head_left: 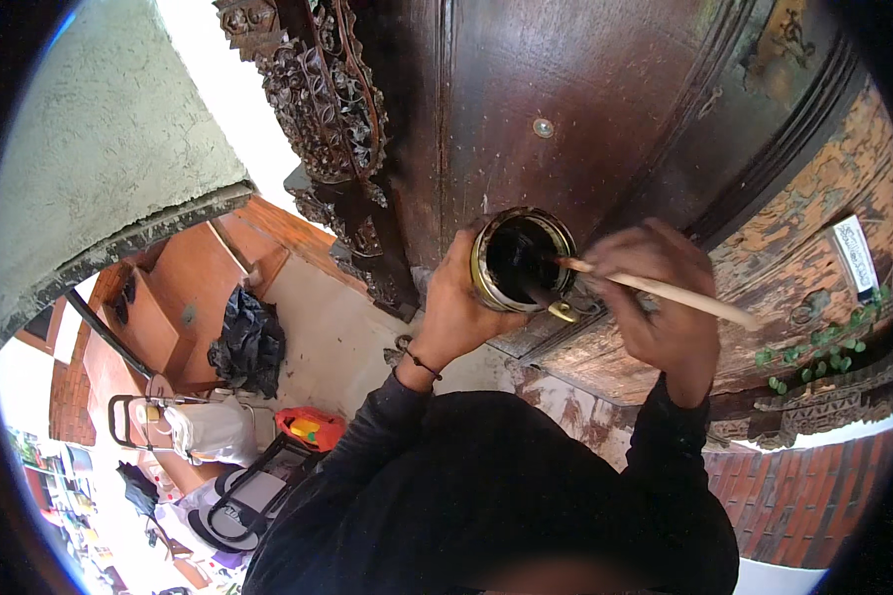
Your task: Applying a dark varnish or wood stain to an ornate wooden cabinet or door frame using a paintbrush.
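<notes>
Brush [655, 288] gripped in right hand [665, 297] dips into dark tin [521, 260] clasped by left hand [456, 307]; loading step, next likely calls for wiping excess on rim.

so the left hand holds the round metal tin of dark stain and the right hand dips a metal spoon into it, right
Not quite. The left hand does hold the round metal tin of dark stain, but the right hand dips a brush with a pale wooden handle into it, not a metal spoon. The head view shows this, in front of the dark carved wooden door.
</notes>
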Available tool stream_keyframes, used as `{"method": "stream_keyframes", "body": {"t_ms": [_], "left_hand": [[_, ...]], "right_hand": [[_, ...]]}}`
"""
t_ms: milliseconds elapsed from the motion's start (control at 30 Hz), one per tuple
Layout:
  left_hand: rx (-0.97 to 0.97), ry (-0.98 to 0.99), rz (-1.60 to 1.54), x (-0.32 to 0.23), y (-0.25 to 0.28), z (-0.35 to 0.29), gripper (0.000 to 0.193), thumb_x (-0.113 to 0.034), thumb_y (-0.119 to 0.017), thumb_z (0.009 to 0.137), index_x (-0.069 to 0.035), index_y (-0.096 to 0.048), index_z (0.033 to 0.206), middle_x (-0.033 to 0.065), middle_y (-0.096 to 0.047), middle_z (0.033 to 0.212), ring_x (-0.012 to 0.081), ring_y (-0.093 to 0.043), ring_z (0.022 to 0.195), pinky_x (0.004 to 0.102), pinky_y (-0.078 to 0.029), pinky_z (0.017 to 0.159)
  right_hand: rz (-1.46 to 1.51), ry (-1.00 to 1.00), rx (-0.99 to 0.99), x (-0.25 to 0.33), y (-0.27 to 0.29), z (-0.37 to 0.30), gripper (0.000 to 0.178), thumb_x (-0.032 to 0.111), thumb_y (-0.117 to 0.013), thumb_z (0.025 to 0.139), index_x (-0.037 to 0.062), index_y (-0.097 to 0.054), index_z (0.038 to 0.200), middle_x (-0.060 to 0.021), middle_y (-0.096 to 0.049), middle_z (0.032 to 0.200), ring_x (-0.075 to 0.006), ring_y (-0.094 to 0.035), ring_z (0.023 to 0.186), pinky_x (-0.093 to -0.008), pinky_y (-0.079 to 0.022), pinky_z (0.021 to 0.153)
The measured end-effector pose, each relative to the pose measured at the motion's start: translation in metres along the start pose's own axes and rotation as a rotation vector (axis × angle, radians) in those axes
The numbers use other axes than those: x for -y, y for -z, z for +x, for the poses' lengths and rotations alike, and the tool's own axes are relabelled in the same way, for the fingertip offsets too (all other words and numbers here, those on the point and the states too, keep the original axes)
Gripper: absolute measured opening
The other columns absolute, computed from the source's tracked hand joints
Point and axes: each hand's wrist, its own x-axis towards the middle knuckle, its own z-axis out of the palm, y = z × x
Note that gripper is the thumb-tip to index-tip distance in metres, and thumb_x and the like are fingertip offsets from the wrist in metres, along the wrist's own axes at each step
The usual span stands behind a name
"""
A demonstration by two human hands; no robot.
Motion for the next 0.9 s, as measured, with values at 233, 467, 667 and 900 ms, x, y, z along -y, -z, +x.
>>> {"method": "stream_keyframes", "body": {"t_ms": [233, 467, 667, 900], "left_hand": [[-0.05, 0.019, 0.079, 0.009, 0.005, 0.003, 0.094, -0.025, -0.103, 0.064, -0.006, -0.055, 0.142, 0.019, -0.073, 0.128, 0.0409, -0.073, 0.118, 0.0459, -0.059, 0.1], [-0.112, 0.1, 0.063, 0.014, 0.018, 0.037, 0.086, -0.028, -0.103, 0.065, -0.006, -0.056, 0.133, 0.0188, -0.077, 0.116, 0.0394, -0.077, 0.109, 0.0452, -0.061, 0.094], [-0.217, -0.055, -0.022, -0.005, 0.046, 0.113, 0.084, -0.032, -0.104, 0.066, -0.004, -0.058, 0.131, 0.0192, -0.078, 0.116, 0.035, -0.078, 0.108, 0.0421, -0.06, 0.095], [-0.271, -0.111, -0.086, -0.029, 0.081, 0.208, 0.091, -0.039, -0.106, 0.063, 0.001, -0.06, 0.131, 0.0172, -0.078, 0.12, 0.0275, -0.077, 0.109, 0.0389, -0.059, 0.099]], "right_hand": [[0.163, -0.04, -0.282, -0.011, -0.002, 0.005, 0.023, -0.006, -0.085, 0.087, 0.0025, -0.071, 0.102, -0.0162, -0.078, 0.098, -0.026, -0.077, 0.087, -0.0361, -0.06, 0.075], [0.169, -0.085, -0.331, -0.021, 0.005, 0.004, 0.02, -0.009, -0.082, 0.09, 0.0007, -0.07, 0.103, -0.0172, -0.078, 0.098, -0.0254, -0.079, 0.093, -0.0327, -0.06, 0.076], [0.235, 0.024, -0.677, -0.047, 0.0, 0.039, 0.016, -0.005, -0.075, 0.102, 0.0, -0.061, 0.107, -0.0096, -0.068, 0.101, -0.012, -0.069, 0.091, -0.0267, -0.056, 0.078], [0.235, 0.162, -0.981, -0.044, 0.0, 0.118, 0.015, 0.001, -0.076, 0.104, 0.001, -0.061, 0.108, -0.0066, -0.069, 0.1, -0.0094, -0.065, 0.085, -0.025, -0.054, 0.075]]}}
